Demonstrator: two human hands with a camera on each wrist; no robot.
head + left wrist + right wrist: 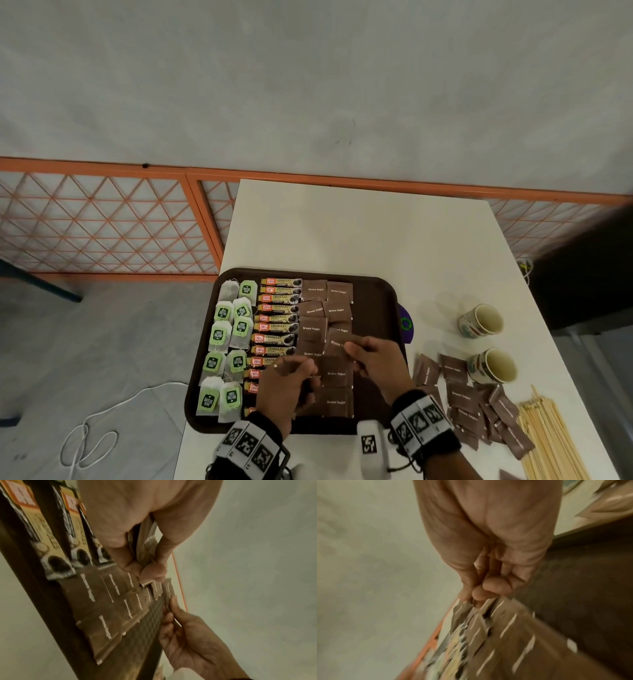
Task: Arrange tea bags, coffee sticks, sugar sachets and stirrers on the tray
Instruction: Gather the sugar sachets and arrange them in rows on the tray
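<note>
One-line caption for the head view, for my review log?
Both hands lay brown sugar sachets on the tray beside coffee sticks and tea bags; stirrers wait on the table.

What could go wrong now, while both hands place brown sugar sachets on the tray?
The left hand grips several sachets at once, so one might slip and land crooked. The right hand, pinching a sachet, works just above the sugar rows and could nudge them out of line. The right part of the tray may be too narrow for the stirrers.
</note>
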